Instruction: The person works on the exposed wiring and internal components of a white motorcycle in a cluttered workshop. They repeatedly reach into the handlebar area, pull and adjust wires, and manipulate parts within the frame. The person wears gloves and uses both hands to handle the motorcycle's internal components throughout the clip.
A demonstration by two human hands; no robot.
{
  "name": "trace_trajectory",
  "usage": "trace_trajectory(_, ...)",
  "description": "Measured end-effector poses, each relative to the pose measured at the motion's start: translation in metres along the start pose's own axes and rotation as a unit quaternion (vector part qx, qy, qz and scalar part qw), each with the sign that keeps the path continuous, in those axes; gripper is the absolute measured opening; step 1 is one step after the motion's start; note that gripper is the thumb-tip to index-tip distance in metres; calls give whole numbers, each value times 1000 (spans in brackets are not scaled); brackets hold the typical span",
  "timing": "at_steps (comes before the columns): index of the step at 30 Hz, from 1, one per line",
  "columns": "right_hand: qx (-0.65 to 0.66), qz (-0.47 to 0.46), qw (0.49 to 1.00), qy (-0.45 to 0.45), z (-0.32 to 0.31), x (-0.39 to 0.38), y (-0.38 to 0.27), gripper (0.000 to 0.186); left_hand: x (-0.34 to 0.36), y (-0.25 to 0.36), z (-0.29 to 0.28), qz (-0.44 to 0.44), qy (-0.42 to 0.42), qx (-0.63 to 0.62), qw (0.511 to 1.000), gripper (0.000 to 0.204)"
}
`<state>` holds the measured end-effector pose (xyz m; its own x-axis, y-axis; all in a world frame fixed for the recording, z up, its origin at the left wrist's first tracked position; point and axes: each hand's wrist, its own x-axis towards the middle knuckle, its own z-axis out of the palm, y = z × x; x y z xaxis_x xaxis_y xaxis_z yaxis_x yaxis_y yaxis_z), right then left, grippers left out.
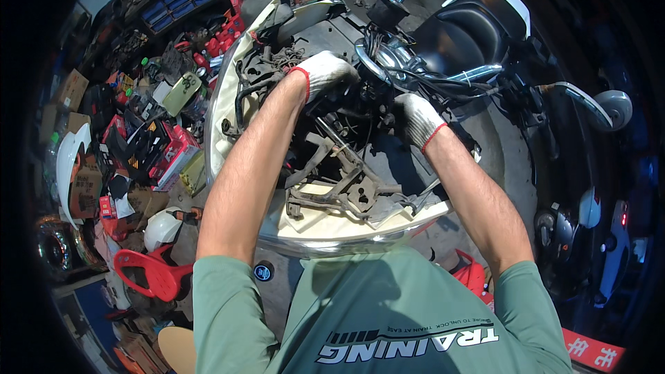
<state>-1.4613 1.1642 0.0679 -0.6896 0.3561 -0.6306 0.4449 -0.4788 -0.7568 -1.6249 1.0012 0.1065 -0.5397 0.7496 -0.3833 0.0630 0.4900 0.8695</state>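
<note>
Both of my hands wear white knitted gloves with red cuffs and reach into the stripped front of a scooter. My left hand (324, 75) is closed, its curled fingers against dark parts beside the steering area; what they hold is hidden. Lower and to the right, my right hand (417, 119) has its fingers bent inward at a dark, shaded spot among the cables; I cannot make out what is in them. Between and below the hands runs a dusty metal frame (339, 156) with a flat bracket (361, 195). Pale body panels (291, 220) curve around it.
A chrome handlebar (374, 62) with black cables (443, 77) and a black seat (464, 34) lie beyond my hands. Boxes, bottles and parts crowd the left floor, with a red plastic chair (149, 273) and a white helmet (163, 228). Parked scooters (554, 228) stand at right.
</note>
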Motion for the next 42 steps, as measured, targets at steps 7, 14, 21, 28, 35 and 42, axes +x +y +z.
trace_trajectory(7,-24,1,1000,13,0,0,-2,17,-15,16,4,-11,37,62,997,39)
trace_trajectory(14,-62,-10,998,11,-14,22,9,24,-4,6,9,-4,8,-15,1000,44)
trace_trajectory(21,-99,-91,991,30,-12,-4,-4,12,-10,1,21,29,68,-73,995,55)
trace_trajectory(28,-155,-158,973,69,-22,-6,-3,9,-13,7,32,19,116,-75,990,50)
trace_trajectory(35,-52,-155,984,75,-26,-6,1,7,-3,0,30,34,124,52,990,37)
trace_trajectory(42,-10,-174,978,110,-14,-11,4,16,-6,-2,29,54,134,57,988,27)
